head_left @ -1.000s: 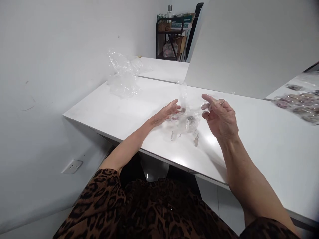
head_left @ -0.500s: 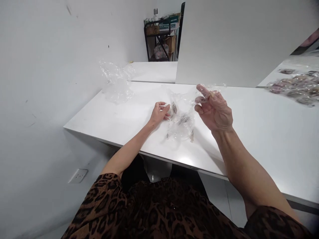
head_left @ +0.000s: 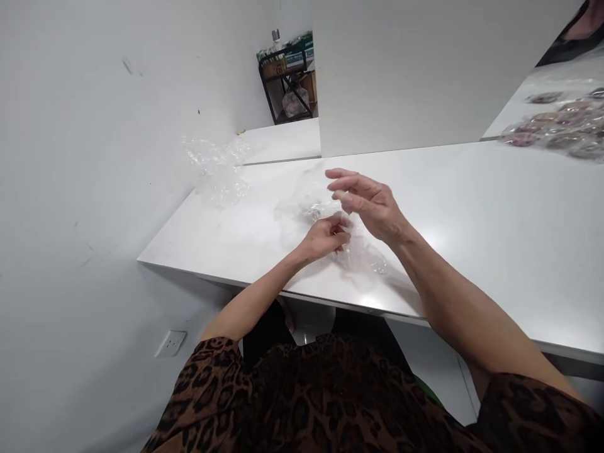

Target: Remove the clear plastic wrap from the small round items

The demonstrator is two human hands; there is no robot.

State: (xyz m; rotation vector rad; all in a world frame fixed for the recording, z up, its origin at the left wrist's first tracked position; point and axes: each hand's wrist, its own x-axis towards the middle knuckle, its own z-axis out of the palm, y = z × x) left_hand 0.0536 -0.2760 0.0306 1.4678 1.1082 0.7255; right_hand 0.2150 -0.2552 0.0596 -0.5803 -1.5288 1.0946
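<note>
Presently on record, one item in hand and several about it.

Item: clear plastic bag, crumpled, lying on the white table near its front edge. It is transparent and glossy, so its outline is hard to trace; the visible part spreads from beneath the hands toward the right and front. Contents cannot be made out here.

Left hand: resting low on the table at the bag's left end, fingers curled together with the tips pinched on the film. It is the nearer hand to the bag and the one in firm contact.

Right hand: raised just above and behind the left hand, fingers spread and pointing left, not closed on anything that can be seen. Whether a fold of film touches the fingertips cannot be told.

Relation: the bag lies directly below and slightly right of both hands, its longer run going roughly left to right along the table edge.

Surroundings: a second heap of crumpled clear plastic at the far left of the table by the wall; small packed bags well apart at far right; a dark shelf rack in the background.
</note>
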